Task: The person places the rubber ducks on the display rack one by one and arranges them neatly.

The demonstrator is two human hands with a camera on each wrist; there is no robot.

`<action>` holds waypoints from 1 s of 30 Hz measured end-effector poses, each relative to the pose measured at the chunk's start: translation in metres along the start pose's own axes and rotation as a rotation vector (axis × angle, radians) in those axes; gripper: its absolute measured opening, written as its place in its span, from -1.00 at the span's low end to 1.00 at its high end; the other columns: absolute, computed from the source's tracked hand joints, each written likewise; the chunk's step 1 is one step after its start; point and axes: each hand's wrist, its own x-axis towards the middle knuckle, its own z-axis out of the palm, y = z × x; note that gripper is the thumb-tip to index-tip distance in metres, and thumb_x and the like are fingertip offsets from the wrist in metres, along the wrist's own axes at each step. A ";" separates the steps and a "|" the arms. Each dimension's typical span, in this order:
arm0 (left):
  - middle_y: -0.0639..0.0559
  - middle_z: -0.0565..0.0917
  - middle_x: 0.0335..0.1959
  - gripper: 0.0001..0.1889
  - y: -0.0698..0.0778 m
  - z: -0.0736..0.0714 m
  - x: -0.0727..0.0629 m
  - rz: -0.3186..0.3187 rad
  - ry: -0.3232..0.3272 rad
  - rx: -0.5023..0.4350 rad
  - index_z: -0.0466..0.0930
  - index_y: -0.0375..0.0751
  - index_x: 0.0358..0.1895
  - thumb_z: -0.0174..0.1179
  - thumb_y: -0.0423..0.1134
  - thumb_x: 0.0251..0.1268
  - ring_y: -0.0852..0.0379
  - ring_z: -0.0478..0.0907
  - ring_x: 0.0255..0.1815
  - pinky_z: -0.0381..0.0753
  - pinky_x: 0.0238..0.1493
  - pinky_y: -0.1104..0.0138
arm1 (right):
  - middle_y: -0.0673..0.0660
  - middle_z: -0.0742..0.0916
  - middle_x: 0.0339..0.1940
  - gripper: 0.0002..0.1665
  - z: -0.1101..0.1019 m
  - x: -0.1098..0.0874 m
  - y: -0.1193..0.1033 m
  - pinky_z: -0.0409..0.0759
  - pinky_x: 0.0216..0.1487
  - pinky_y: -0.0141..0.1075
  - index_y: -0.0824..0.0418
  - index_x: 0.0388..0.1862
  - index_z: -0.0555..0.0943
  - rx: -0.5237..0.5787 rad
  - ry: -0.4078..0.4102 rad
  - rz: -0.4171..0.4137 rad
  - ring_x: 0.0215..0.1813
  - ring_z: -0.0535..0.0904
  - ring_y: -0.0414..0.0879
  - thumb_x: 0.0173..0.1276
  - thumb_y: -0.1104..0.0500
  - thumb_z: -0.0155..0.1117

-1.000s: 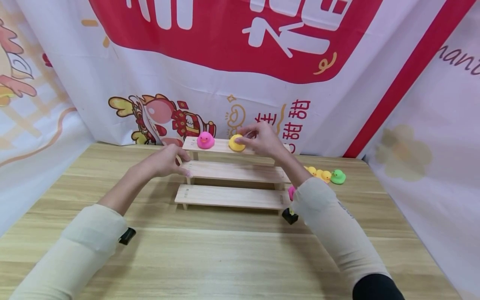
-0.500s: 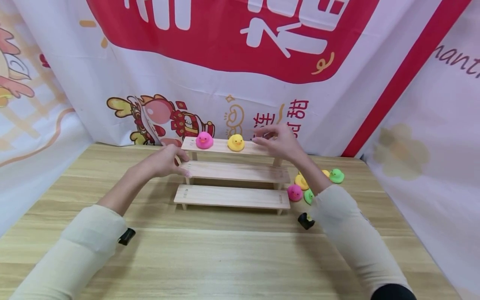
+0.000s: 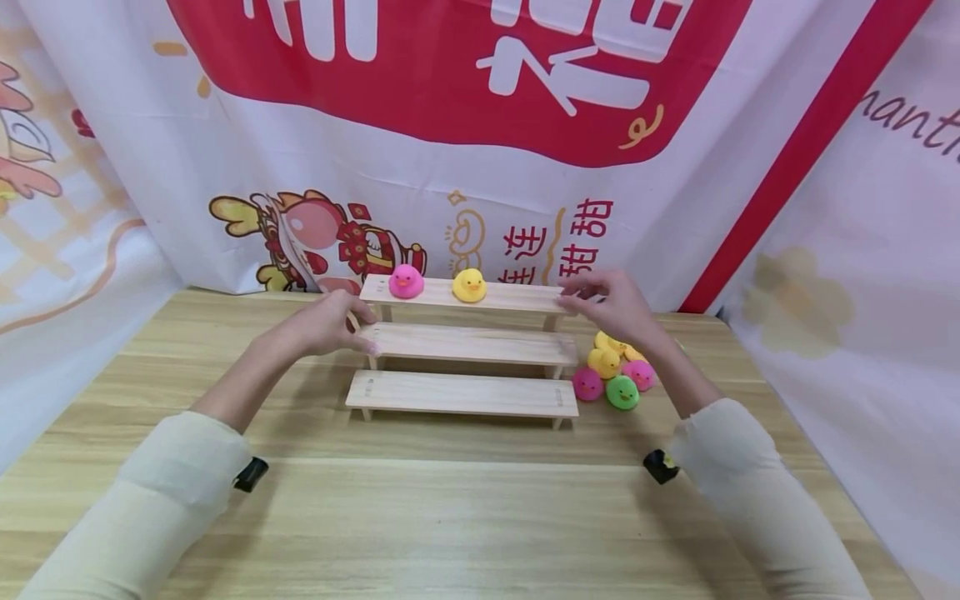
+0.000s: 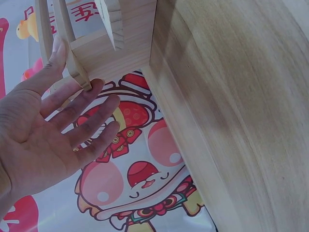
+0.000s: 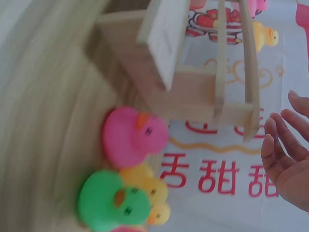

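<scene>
A three-tier wooden display stand (image 3: 465, 392) stands on the table. On its top shelf sit a pink rubber duck (image 3: 406, 282) and, right of it, a yellow rubber duck (image 3: 469, 285), both facing forward. My left hand (image 3: 322, 325) holds the left end of the stand, thumb at the middle shelf; in the left wrist view thumb and index lie either side of a board end, other fingers extended. My right hand (image 3: 615, 304) is at the right end of the top shelf with nothing in its loosely bent fingers, apart from the boards in the right wrist view.
Right of the stand lies a cluster of rubber ducks: a pink duck (image 3: 587, 384) by the lowest shelf, a green duck (image 3: 622, 392), another pink duck (image 3: 639, 374) and several yellow ones (image 3: 604, 362). A printed cloth (image 3: 375, 158) hangs right behind the stand.
My right hand has let go of the yellow duck on the top shelf and moved right to the shelf's end, uncovering the duck cluster. My left hand has stayed at the stand.
</scene>
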 end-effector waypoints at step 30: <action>-0.31 0.72 -0.03 -0.49 0.002 -0.002 -0.003 0.008 -0.005 -0.005 0.68 -0.51 0.05 0.56 -0.19 0.17 -0.16 0.65 -0.09 0.68 0.01 -0.02 | 0.32 0.79 -0.02 -0.61 -0.023 -0.060 0.078 0.67 -0.14 -0.37 0.42 0.11 0.71 -0.126 -0.083 0.147 -0.04 0.70 0.16 0.39 0.22 0.46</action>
